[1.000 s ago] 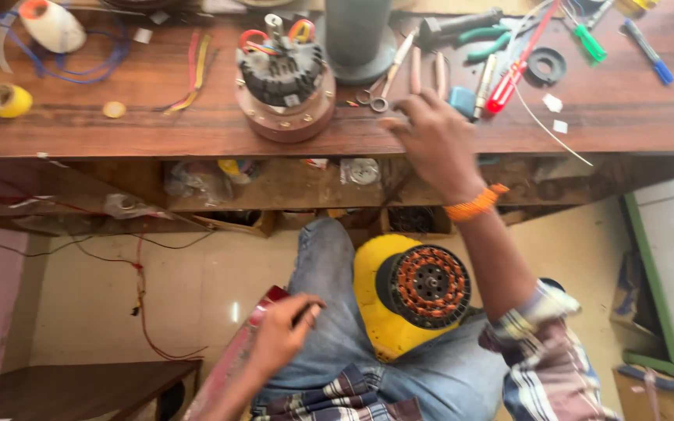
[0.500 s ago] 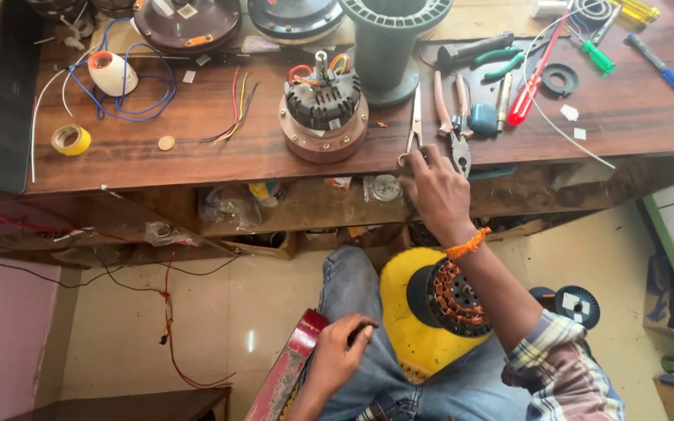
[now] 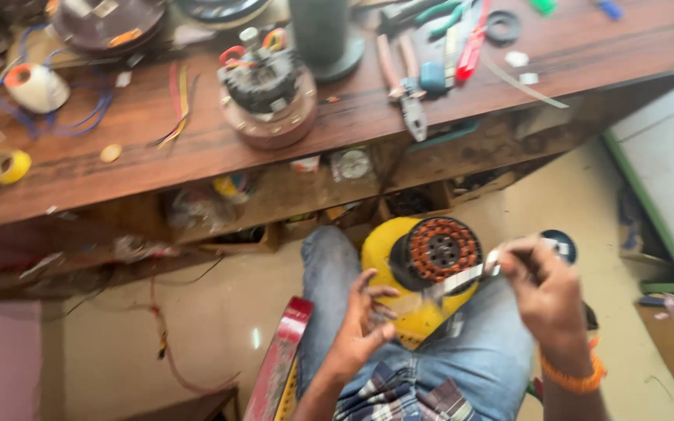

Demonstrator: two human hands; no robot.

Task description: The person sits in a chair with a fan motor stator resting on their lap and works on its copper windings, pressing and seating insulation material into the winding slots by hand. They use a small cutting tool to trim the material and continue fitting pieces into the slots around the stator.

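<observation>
A yellow motor housing (image 3: pixel 384 257) with a copper-wound stator (image 3: pixel 440 249) rests on my lap, between my jeans-clad legs. Just right of the stator is my right hand (image 3: pixel 546 292), with an orange band at the wrist. It grips a thin shiny metal tool (image 3: pixel 458 281) whose tip points left across the housing; blur hides what kind of tool it is. My left hand (image 3: pixel 362 327) hovers at the housing's lower left with its fingers spread, holding nothing.
A wooden workbench (image 3: pixel 157 164) runs across the top. It carries a second motor assembly (image 3: pixel 267 97), pliers (image 3: pixel 409 90), a dark cylinder (image 3: pixel 321 35), a yellow tape roll (image 3: pixel 5 166) and a white spool (image 3: pixel 34 86). A red bar (image 3: pixel 278 362) leans by my left knee.
My right hand has left the bench edge and come down to my lap, now holding the metal tool. My left hand has moved toward the yellow housing, and the view has tilted downward.
</observation>
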